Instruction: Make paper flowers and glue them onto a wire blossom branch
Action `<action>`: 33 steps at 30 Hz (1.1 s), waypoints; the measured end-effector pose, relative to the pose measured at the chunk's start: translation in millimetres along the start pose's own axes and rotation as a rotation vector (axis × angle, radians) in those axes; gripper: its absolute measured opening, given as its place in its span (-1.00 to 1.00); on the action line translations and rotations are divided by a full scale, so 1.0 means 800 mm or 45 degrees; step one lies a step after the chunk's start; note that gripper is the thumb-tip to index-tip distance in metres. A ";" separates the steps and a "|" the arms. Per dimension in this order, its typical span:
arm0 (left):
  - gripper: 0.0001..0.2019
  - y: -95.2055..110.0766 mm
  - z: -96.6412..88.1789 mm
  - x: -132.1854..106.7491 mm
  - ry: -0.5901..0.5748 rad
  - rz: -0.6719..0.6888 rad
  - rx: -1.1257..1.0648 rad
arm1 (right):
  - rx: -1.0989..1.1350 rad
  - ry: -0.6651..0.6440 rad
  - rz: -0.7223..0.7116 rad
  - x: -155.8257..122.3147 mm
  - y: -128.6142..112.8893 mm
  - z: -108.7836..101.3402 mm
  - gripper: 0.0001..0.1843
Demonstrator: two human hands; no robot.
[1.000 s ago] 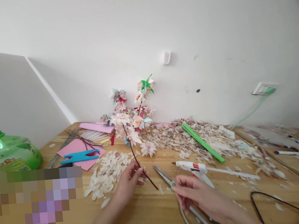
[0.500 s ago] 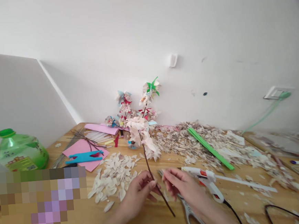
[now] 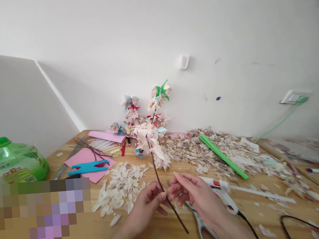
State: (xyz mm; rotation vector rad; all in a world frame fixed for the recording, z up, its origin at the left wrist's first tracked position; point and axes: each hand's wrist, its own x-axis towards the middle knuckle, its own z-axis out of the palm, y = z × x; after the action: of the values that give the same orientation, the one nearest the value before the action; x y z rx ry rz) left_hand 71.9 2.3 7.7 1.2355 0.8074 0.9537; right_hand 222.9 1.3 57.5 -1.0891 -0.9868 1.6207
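Note:
My left hand [image 3: 151,201] pinches a thin brown stem [image 3: 159,178] between thumb and fingers. The stem slants up and away, its bare lower end sticking out below the hand. Pale petal blossoms [image 3: 150,138] cluster along its upper part. My right hand [image 3: 191,190] is just right of the stem, fingers loosely curled and a little apart, with nothing visible in them. Whether its fingertips touch the stem I cannot tell. Under the right hand lie grey-handled scissors [image 3: 200,223], partly hidden. A white glue gun [image 3: 218,188] rests just beyond it.
Loose white petals [image 3: 126,183] lie left of the stem, with a larger dried heap [image 3: 184,152] behind. Green strips [image 3: 223,156] cross that heap. A decorated flower arrangement [image 3: 132,108] stands by the wall. At left are pink paper [image 3: 81,158], blue pieces [image 3: 90,167] and a green bottle [image 3: 19,160].
My right hand has shifted slightly, its thumb now lifted and its fingers nearer the stem. My left hand keeps its grip. The view has turned a little to the right.

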 end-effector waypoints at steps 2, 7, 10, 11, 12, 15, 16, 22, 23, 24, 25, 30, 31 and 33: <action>-0.80 0.000 0.000 0.000 -0.013 -0.006 -0.020 | -0.010 -0.006 -0.011 0.000 -0.001 0.001 -0.63; -0.80 -0.002 0.002 0.000 -0.058 -0.023 -0.042 | -0.046 -0.036 -0.057 -0.001 -0.001 0.001 -0.64; -0.80 -0.002 0.003 -0.001 -0.063 -0.031 -0.042 | -0.085 -0.032 -0.094 0.000 0.000 0.000 -0.64; -0.80 -0.002 0.004 -0.002 -0.064 -0.030 -0.044 | -0.121 -0.025 -0.111 0.001 0.001 -0.001 -0.64; -0.80 -0.002 0.005 -0.003 -0.069 -0.027 -0.046 | -0.185 -0.011 -0.139 0.001 0.002 -0.002 -0.64; -0.81 -0.002 0.008 -0.007 -0.103 -0.017 -0.056 | -0.533 0.060 -0.293 0.001 0.007 -0.003 -0.67; -0.81 -0.002 0.010 -0.008 -0.121 -0.019 -0.061 | -0.654 0.077 -0.340 0.000 0.009 -0.002 -0.68; -0.82 -0.003 0.020 -0.013 -0.232 -0.104 -0.090 | -0.825 0.058 -0.334 0.002 0.023 0.001 -0.67; -0.84 -0.001 0.020 -0.013 -0.242 -0.111 -0.063 | -0.812 0.064 -0.343 0.003 0.025 0.001 -0.65; -0.86 0.001 0.019 -0.013 -0.236 -0.107 -0.009 | -0.801 0.068 -0.349 0.003 0.026 0.000 -0.63; -0.89 0.005 0.017 -0.013 -0.222 -0.088 0.055 | -0.793 0.069 -0.348 0.003 0.028 -0.001 -0.62; -0.90 0.023 0.001 -0.011 0.042 0.063 0.002 | -0.771 0.016 -0.325 0.003 0.032 -0.004 -0.59; -0.90 0.025 0.000 -0.010 0.146 0.078 -0.049 | -0.767 0.010 -0.319 0.003 0.033 -0.004 -0.59; -0.86 0.024 0.003 -0.009 0.357 0.093 -0.103 | -0.768 0.011 -0.296 0.003 0.037 -0.004 -0.59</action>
State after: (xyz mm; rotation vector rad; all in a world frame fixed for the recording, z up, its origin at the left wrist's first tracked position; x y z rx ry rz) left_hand 67.9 -3.9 26.9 1.0810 0.9371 1.2257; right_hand 217.8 -3.8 28.2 -1.3075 -1.5915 1.1509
